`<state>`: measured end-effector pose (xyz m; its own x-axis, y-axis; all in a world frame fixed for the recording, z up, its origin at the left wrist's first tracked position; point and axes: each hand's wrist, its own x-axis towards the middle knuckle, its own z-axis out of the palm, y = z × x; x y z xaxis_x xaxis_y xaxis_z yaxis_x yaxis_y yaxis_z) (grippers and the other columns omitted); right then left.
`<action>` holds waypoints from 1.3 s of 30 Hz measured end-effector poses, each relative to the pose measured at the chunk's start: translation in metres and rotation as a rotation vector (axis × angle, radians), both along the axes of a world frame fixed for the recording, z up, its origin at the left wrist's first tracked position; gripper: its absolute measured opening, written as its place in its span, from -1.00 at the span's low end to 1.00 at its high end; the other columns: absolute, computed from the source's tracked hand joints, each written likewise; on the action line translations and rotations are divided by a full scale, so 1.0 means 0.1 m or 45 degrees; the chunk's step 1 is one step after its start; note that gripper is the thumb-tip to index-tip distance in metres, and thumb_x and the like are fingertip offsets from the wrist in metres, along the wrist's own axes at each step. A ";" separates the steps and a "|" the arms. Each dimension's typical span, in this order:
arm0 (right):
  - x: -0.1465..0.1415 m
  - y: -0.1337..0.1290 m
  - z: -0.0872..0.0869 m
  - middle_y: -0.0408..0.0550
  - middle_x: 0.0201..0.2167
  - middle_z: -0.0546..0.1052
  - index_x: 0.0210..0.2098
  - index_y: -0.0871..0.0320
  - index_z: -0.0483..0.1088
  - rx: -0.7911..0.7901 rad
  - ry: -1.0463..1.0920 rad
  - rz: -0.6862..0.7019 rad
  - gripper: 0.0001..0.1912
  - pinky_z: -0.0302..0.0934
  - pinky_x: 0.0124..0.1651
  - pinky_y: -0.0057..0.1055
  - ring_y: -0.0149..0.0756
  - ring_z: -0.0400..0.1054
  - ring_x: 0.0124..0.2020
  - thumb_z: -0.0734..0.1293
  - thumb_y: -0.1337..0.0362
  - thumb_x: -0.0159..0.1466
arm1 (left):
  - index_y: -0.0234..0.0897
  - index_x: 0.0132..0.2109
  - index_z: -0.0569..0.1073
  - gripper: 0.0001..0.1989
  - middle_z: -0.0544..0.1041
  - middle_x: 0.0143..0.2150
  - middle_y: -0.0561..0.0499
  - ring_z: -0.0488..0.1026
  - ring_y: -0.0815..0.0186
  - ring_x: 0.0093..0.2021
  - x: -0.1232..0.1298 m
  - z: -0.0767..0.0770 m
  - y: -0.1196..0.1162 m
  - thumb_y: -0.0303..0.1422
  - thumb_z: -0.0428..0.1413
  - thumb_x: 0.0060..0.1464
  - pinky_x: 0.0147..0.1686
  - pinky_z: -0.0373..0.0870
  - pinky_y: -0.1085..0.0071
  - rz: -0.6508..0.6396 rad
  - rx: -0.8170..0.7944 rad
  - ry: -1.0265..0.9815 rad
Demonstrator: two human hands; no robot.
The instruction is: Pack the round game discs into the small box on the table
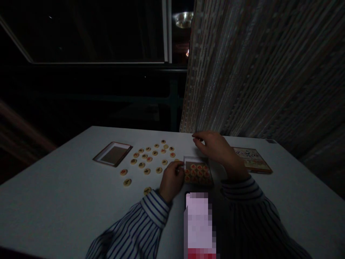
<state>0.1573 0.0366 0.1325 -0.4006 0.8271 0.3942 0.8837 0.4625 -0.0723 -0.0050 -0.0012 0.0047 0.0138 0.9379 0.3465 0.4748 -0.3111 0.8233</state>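
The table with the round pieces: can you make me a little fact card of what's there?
Table: white, with a string curtain behind it on the right
Middle box: open, holding red-marked pieces in rows
Loose pieces: round, some marked red, some black, scattered left of the middle box
Left hand: at the middle box's left edge
Right hand: near its far right corner
Far left: shallow tray
Far right: picture-covered panel
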 end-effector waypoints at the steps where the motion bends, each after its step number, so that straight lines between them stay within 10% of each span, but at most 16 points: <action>1: 0.00 0.00 0.00 0.01 -0.17 0.52 -0.08 0.17 0.41 -0.007 -0.004 -0.002 -0.65 0.18 -0.10 -0.35 -0.22 0.37 -0.15 0.11 0.23 0.27 | -0.31 -0.15 0.44 -0.76 0.50 -0.16 -0.08 0.42 0.31 -0.16 -0.01 0.01 0.00 -0.48 -0.02 0.03 -0.13 0.36 0.34 -0.003 0.014 0.004; 14: 0.04 0.02 -0.01 0.03 -0.17 0.52 -0.10 0.19 0.42 -0.019 0.053 0.059 -0.66 0.20 -0.12 -0.34 -0.22 0.39 -0.17 0.12 0.23 0.26 | -0.28 -0.16 0.46 -0.77 0.51 -0.20 -0.06 0.44 0.33 -0.24 -0.12 0.16 -0.13 -0.41 0.05 -0.01 -0.20 0.38 0.38 -0.093 0.028 0.000; 27: 0.04 0.04 -0.01 0.05 -0.19 0.53 -0.08 0.18 0.41 -0.030 0.045 0.068 -0.64 0.21 -0.16 -0.33 -0.19 0.40 -0.18 0.11 0.21 0.27 | -0.35 -0.17 0.46 -0.63 0.54 -0.26 -0.09 0.45 0.28 -0.27 -1.33 1.29 0.11 -0.20 0.13 -0.10 -0.24 0.38 0.35 0.278 -0.022 -0.062; 39: -0.07 0.02 -0.05 0.05 -0.18 0.52 -0.03 0.19 0.38 -0.011 0.006 0.104 -0.63 0.19 -0.14 -0.35 -0.22 0.39 -0.18 0.09 0.23 0.27 | -0.29 -0.23 0.49 -0.66 0.53 -0.22 -0.09 0.45 0.25 -0.22 -1.70 0.91 -0.05 -0.13 0.08 -0.07 -0.19 0.36 0.33 0.276 -0.018 0.153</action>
